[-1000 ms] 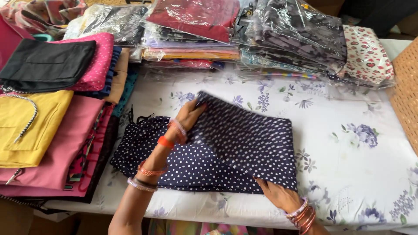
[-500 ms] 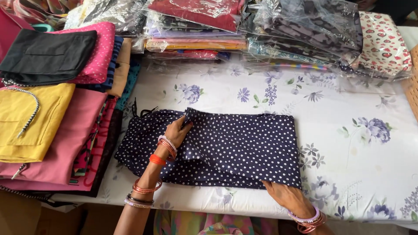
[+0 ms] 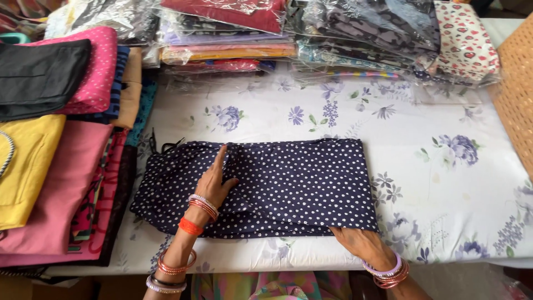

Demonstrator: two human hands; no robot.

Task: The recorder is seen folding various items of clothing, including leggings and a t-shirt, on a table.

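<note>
A navy garment with small white dots (image 3: 294, 183) lies folded flat on the white floral tablecloth (image 3: 438, 183). My left hand (image 3: 216, 180) rests palm down on its left half, index finger stretched toward the far edge, with bangles on the wrist. My right hand (image 3: 361, 244) pinches the near right corner of the same garment at the table's front edge. A black drawstring pokes out at the garment's far left corner.
Folded clothes in yellow (image 3: 25, 166), pink (image 3: 66, 189), black (image 3: 39, 78) and dotted pink (image 3: 94, 66) are stacked at the left. Plastic-wrapped fabric packs (image 3: 311, 33) line the back. A woven tan basket (image 3: 516, 94) stands at the right edge.
The raised upper layer of the dotted garment has been laid down flat. My left hand slid down onto its left half. My right hand stayed on the near right corner.
</note>
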